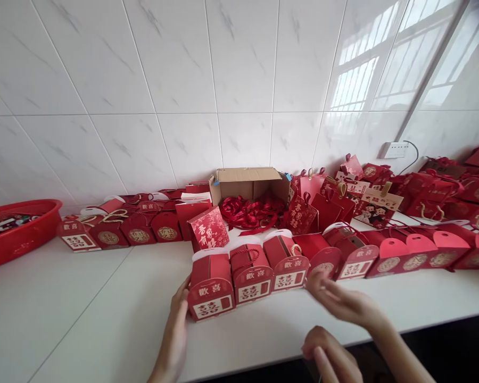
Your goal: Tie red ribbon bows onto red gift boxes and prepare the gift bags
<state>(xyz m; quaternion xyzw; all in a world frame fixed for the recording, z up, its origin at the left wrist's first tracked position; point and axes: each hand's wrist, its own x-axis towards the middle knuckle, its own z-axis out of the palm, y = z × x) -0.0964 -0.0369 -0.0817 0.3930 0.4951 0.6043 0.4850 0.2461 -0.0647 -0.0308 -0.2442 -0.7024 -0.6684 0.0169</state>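
My left hand [178, 308] rests against the left side of a red paper gift box [209, 290] with a white printed label, its fingers flattened along the box wall. Two matching boxes [253, 282] [287, 271] stand beside it in a slanting row, with cord handles on top. Low in the view, in front of the counter's edge, my right hand [331, 354] is closed, its fingers curled; what they hold, if anything, is hidden. A third hand [343, 303], which looks like another person's, reaches in from the lower right, slightly blurred, by the row's right end.
An open cardboard carton [251, 175] of red ribbon [251, 213] stands against the tiled wall. More red boxes line the white counter [104, 314] left [139, 229] and right [415, 252]. A red basin [43, 229] sits at far left. A socket [394, 150] is on the wall.
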